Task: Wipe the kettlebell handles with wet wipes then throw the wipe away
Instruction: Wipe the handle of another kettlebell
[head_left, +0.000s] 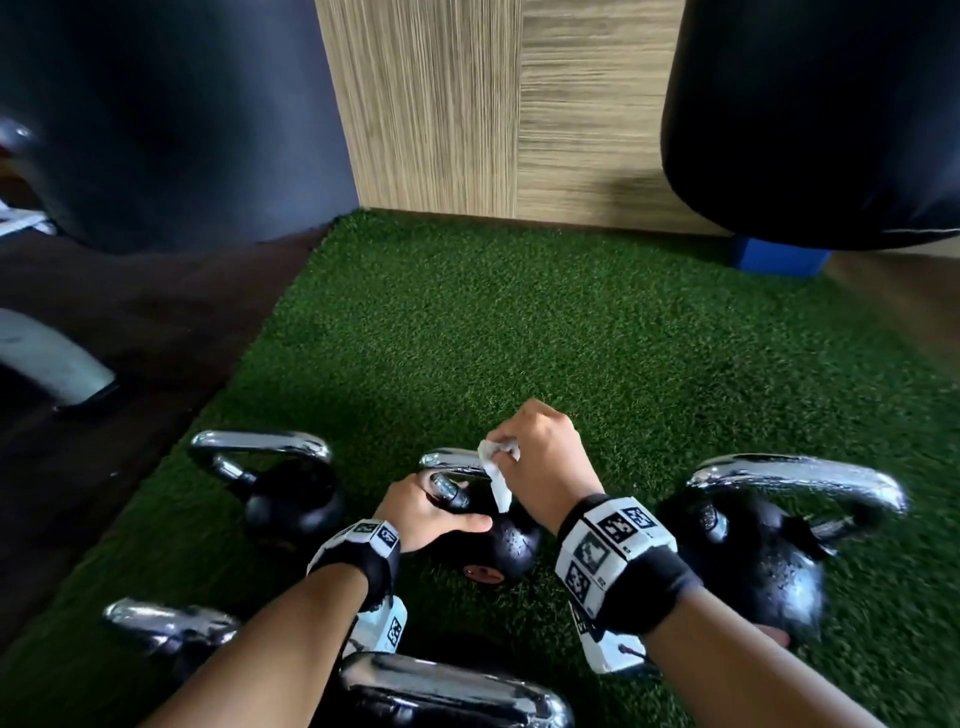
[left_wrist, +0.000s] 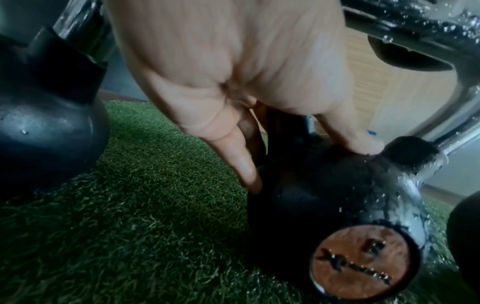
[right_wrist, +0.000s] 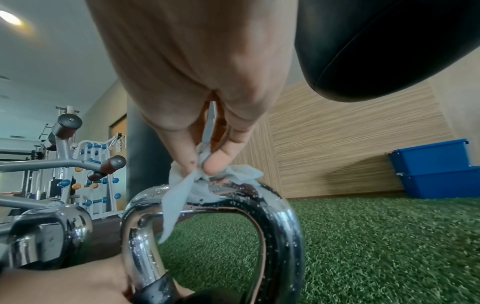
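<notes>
Left hand (head_left: 423, 512) and right hand (head_left: 540, 462), both bare, with uncovered forearms. Each wrist wears a black strap: left strap (head_left: 379, 569), right strap (head_left: 660, 592). White blocks on the straps bear black-and-white square codes. A white camera box (head_left: 382, 629) sits under each wrist

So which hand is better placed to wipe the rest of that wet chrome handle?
Right: the right hand pinches the cloth on the handle top; the left hand grips the kettlebell, steadying it.
</notes>
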